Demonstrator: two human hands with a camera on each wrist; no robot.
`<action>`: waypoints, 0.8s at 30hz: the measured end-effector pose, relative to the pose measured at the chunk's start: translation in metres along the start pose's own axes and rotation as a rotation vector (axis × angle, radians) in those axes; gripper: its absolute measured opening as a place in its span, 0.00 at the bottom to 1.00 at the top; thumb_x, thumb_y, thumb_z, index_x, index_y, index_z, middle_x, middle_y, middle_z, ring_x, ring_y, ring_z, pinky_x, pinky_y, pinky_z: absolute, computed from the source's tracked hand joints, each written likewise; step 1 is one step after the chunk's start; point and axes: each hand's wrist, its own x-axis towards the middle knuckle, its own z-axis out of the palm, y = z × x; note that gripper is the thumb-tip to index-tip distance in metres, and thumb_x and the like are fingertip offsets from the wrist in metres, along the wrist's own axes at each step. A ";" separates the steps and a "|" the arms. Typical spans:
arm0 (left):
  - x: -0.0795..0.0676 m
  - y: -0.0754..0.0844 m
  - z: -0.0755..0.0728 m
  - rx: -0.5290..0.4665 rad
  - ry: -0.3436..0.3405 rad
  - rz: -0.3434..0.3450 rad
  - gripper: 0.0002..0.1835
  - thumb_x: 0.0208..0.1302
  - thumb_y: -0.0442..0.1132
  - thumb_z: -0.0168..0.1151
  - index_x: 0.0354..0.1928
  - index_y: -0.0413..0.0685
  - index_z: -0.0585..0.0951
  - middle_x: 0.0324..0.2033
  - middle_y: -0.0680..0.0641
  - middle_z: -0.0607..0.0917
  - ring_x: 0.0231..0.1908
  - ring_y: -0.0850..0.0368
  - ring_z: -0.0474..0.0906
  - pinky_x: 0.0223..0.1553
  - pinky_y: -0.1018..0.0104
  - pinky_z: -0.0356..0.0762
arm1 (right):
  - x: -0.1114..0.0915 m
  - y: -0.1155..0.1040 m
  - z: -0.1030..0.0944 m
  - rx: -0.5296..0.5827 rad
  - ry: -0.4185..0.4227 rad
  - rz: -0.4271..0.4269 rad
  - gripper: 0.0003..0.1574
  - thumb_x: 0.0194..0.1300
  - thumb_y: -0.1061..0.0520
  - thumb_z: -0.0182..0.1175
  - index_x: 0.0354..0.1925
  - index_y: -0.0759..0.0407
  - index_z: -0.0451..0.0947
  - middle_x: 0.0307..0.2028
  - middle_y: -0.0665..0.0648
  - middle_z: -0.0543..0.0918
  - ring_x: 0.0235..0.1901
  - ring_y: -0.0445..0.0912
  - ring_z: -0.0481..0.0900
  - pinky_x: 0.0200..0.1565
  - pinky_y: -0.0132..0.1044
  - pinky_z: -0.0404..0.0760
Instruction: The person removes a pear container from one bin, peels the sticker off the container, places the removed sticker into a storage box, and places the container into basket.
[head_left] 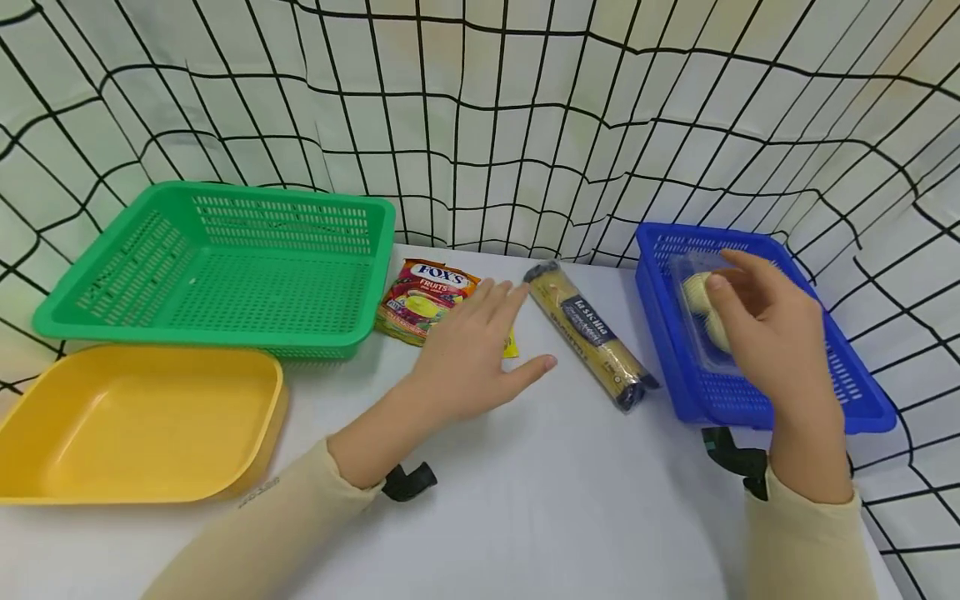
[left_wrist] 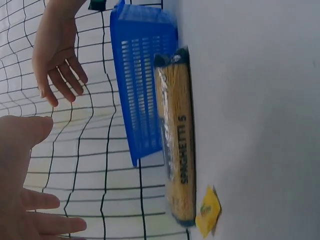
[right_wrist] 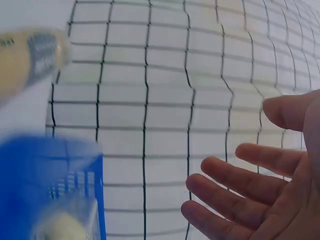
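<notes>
Listing contents, largest first:

Black netting [head_left: 497, 107], hung upright around the back and sides, pale sheeting behind it.

White worktop [head_left: 600, 500], carrying everything below.

Green basket [head_left: 277, 292], slotted, at the left rear.

Yellow tray [head_left: 150, 425], smooth-walled, in front of the green basket.

Blue basket [head_left: 663, 333], slotted, at the right, set at an angle.

Two sleeves, cream: left [head_left: 270, 525], right [head_left: 810, 542].

Left hand [head_left: 474, 358], palm down over the sweets bag and covering its right part in the head view; contact cannot be told. Fingers straight, thumb well out; grip wide.

Right hand [head_left: 783, 337], over the blue basket, just beside the clear box in the head view; the right wrist view shows the hand apart from both. Fingers spread, thumb standing off; grip wide.

Spaghetti packet [head_left: 592, 333], lying slantwise on the worktop between sweets bag and blue basket, dark at both ends.

Sweets bag [head_left: 423, 300], marked "FOX'S FRUITS", lying just beside the green basket.

Clear box [head_left: 705, 354], inside the blue basket, containing pale round pieces [head_left: 697, 292].

Small yellow packet [left_wrist: 208, 212], near one end of the spaghetti packet.
</notes>
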 end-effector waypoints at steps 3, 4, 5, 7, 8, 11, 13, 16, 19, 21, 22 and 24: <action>0.008 0.020 0.019 -0.055 0.014 0.078 0.47 0.74 0.71 0.62 0.80 0.42 0.71 0.75 0.39 0.77 0.77 0.40 0.70 0.75 0.42 0.71 | 0.005 0.021 -0.016 0.045 0.089 0.062 0.32 0.84 0.43 0.58 0.80 0.43 0.73 0.63 0.61 0.85 0.54 0.33 0.80 0.51 0.25 0.74; 0.011 0.026 0.026 -0.072 0.015 0.104 0.46 0.74 0.70 0.63 0.78 0.41 0.73 0.73 0.40 0.79 0.74 0.41 0.73 0.73 0.44 0.74 | 0.006 0.027 -0.020 0.053 0.115 0.080 0.32 0.84 0.43 0.59 0.80 0.43 0.73 0.64 0.61 0.85 0.54 0.31 0.80 0.52 0.24 0.74; 0.013 0.032 0.032 -0.089 0.016 0.129 0.45 0.74 0.69 0.64 0.77 0.41 0.74 0.71 0.40 0.80 0.73 0.43 0.75 0.71 0.45 0.76 | 0.008 0.033 -0.024 0.058 0.135 0.107 0.32 0.84 0.42 0.59 0.80 0.41 0.72 0.66 0.61 0.84 0.56 0.30 0.79 0.55 0.24 0.74; 0.019 0.044 0.044 -0.112 0.010 0.168 0.43 0.75 0.68 0.64 0.75 0.41 0.76 0.69 0.42 0.82 0.71 0.46 0.77 0.70 0.48 0.77 | 0.011 0.042 -0.030 0.066 0.171 0.170 0.33 0.83 0.41 0.59 0.80 0.39 0.71 0.69 0.59 0.82 0.60 0.32 0.79 0.58 0.28 0.74; 0.022 0.050 0.049 -0.115 0.005 0.183 0.42 0.75 0.68 0.63 0.75 0.42 0.76 0.69 0.43 0.82 0.71 0.47 0.76 0.70 0.49 0.77 | 0.012 0.046 -0.034 0.074 0.188 0.208 0.33 0.83 0.40 0.58 0.80 0.39 0.71 0.70 0.58 0.81 0.62 0.34 0.79 0.62 0.29 0.73; 0.029 0.068 0.061 -0.126 -0.021 0.208 0.42 0.76 0.69 0.61 0.76 0.44 0.76 0.70 0.44 0.81 0.71 0.49 0.76 0.70 0.53 0.77 | 0.015 0.054 -0.040 0.099 0.216 0.318 0.33 0.84 0.39 0.56 0.81 0.37 0.69 0.74 0.56 0.78 0.68 0.39 0.77 0.71 0.35 0.72; 0.034 0.079 0.067 -0.124 -0.042 0.214 0.41 0.77 0.70 0.59 0.76 0.46 0.76 0.71 0.45 0.79 0.72 0.51 0.75 0.71 0.55 0.76 | 0.016 0.061 -0.042 0.107 0.216 0.383 0.34 0.84 0.38 0.55 0.82 0.35 0.68 0.76 0.54 0.75 0.70 0.41 0.75 0.73 0.38 0.71; 0.040 0.096 0.078 -0.127 -0.076 0.219 0.42 0.77 0.72 0.57 0.77 0.49 0.75 0.73 0.45 0.76 0.74 0.52 0.72 0.73 0.56 0.73 | 0.017 0.070 -0.042 0.096 0.218 0.459 0.35 0.84 0.35 0.53 0.83 0.33 0.66 0.78 0.54 0.72 0.66 0.42 0.78 0.70 0.39 0.74; 0.044 0.111 0.089 -0.113 -0.077 0.256 0.41 0.78 0.73 0.53 0.77 0.51 0.76 0.75 0.44 0.74 0.76 0.52 0.69 0.75 0.57 0.71 | 0.018 0.079 -0.042 0.103 0.223 0.518 0.36 0.84 0.34 0.51 0.84 0.32 0.63 0.79 0.55 0.71 0.64 0.44 0.79 0.69 0.39 0.77; 0.046 0.119 0.095 -0.098 -0.056 0.304 0.40 0.79 0.72 0.53 0.76 0.51 0.76 0.75 0.43 0.73 0.76 0.51 0.68 0.76 0.57 0.69 | 0.019 0.085 -0.042 0.093 0.210 0.547 0.38 0.84 0.33 0.50 0.85 0.32 0.60 0.80 0.56 0.69 0.64 0.47 0.79 0.68 0.41 0.77; 0.047 0.123 0.098 -0.091 -0.041 0.326 0.39 0.79 0.71 0.53 0.75 0.51 0.77 0.75 0.42 0.73 0.76 0.50 0.68 0.76 0.58 0.69 | 0.019 0.088 -0.043 0.094 0.192 0.560 0.39 0.84 0.32 0.49 0.85 0.32 0.59 0.81 0.57 0.68 0.66 0.50 0.78 0.68 0.42 0.77; 0.048 0.127 0.102 -0.087 -0.020 0.347 0.37 0.79 0.70 0.54 0.75 0.51 0.77 0.75 0.42 0.73 0.76 0.50 0.68 0.76 0.59 0.69 | 0.020 0.093 -0.044 0.095 0.153 0.572 0.40 0.84 0.31 0.49 0.86 0.31 0.56 0.82 0.59 0.66 0.71 0.53 0.74 0.70 0.46 0.75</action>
